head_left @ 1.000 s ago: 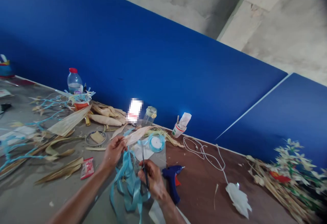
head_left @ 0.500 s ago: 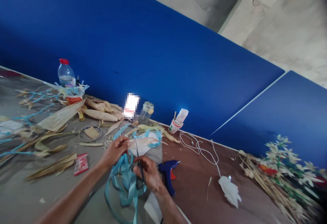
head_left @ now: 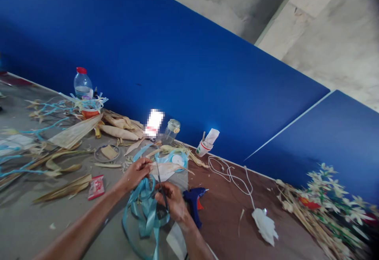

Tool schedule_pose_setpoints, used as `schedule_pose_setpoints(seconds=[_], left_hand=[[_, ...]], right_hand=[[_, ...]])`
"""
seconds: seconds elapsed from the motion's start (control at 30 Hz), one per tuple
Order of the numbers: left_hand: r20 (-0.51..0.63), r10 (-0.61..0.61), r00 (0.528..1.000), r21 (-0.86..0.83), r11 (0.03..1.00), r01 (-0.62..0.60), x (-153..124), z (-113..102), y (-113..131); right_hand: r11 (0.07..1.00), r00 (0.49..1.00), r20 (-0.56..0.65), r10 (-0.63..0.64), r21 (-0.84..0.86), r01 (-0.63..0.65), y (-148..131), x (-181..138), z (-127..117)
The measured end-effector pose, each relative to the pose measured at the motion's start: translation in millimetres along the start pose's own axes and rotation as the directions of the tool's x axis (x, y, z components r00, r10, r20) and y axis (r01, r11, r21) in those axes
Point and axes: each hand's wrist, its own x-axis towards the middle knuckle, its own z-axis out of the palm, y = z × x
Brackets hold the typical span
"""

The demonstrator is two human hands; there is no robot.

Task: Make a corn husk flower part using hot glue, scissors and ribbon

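Observation:
My left hand pinches the near end of a pale dried corn husk strip that points to the right. My right hand is closed around the handles of a pair of scissors, whose blades point up at the husk. A loose tangle of light blue ribbon lies under and between both hands. A ribbon spool sits just beyond the husk.
A blue glue gun lies right of my right hand, its white cord running to a white husk flower. Dried husks, a water bottle, a jar and a paper cup line the blue wall. Husk flowers lie at right.
The view has shifted slightly. My hands stay together with the husk and scissors; the husk now lies lower and more level against the blades.

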Motion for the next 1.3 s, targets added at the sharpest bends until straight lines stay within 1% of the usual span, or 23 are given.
schedule_pose_setpoints(seconds=[0.37,0.6,0.8,0.9,1.03,1.2,1.3], left_hand=[[0.027,0.019,0.999,0.017,1.000,-0.019,3,-1,-11],[0.054,0.016,0.998,-0.002,1.000,-0.016,3,-2,-9],[0.027,-0.004,1.000,-0.086,0.996,0.007,1,-3,0],[0.048,-0.021,0.999,-0.113,0.993,0.027,0,-7,4],[0.062,-0.029,0.998,-0.185,0.982,0.040,1,-11,5],[0.016,-0.018,1.000,-0.211,0.977,0.022,2,-9,2],[0.004,-0.042,0.999,-0.271,0.962,0.042,1,-7,5]], right_hand=[[0.999,0.999,0.001,0.050,0.002,-0.050,-8,-2,0],[0.998,0.999,0.009,0.052,-0.019,-0.052,-10,-2,1],[0.996,0.999,0.008,0.031,-0.083,-0.030,-8,-1,-1],[0.994,1.000,0.017,0.009,-0.111,-0.007,-7,-1,-1],[0.995,0.998,0.065,0.004,-0.103,0.002,-7,0,1],[0.992,0.998,0.062,0.012,-0.124,-0.004,-8,0,3],[0.991,0.997,0.080,0.017,-0.130,-0.006,-10,-1,5]])
